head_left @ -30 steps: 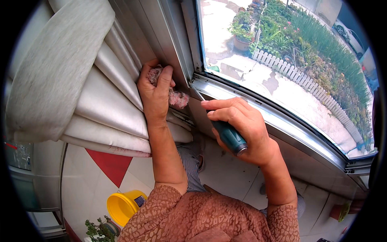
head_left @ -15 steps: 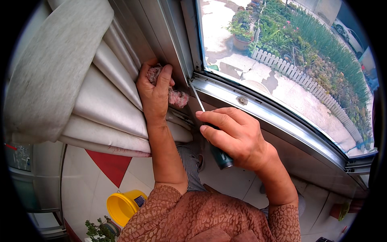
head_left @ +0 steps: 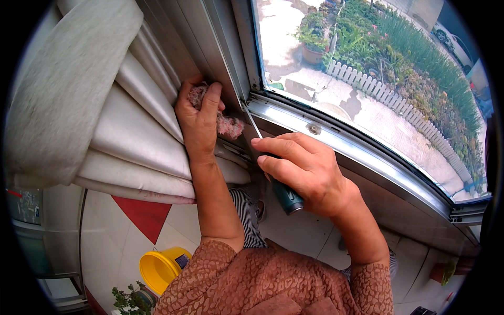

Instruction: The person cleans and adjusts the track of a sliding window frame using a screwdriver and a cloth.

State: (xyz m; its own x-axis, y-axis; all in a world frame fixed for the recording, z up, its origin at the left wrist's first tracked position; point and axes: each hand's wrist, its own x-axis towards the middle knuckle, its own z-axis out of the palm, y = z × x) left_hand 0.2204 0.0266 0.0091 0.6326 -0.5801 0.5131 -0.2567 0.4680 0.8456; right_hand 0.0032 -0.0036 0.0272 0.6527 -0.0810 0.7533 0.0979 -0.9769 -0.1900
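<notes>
Screwdriver (head_left: 281, 184): your right hand (head_left: 307, 176) grips its dark handle, shaft slanting up-left, tip at the window frame (head_left: 336, 144) corner. Rag (head_left: 226, 123) (pinkish): your left hand (head_left: 197, 123) presses it there.

Label on bucket: a small dark rectangular label (head_left: 182, 261) sits on the wall of my yellow bucket (head_left: 157, 270) down on the floor, lower left; too small to tell more.
Panel at left edge: a pale grey-blue printed patch (head_left: 23, 206) with a bit of red above it, on the wall at far left; blurred.
Screens: I see none.
</notes>
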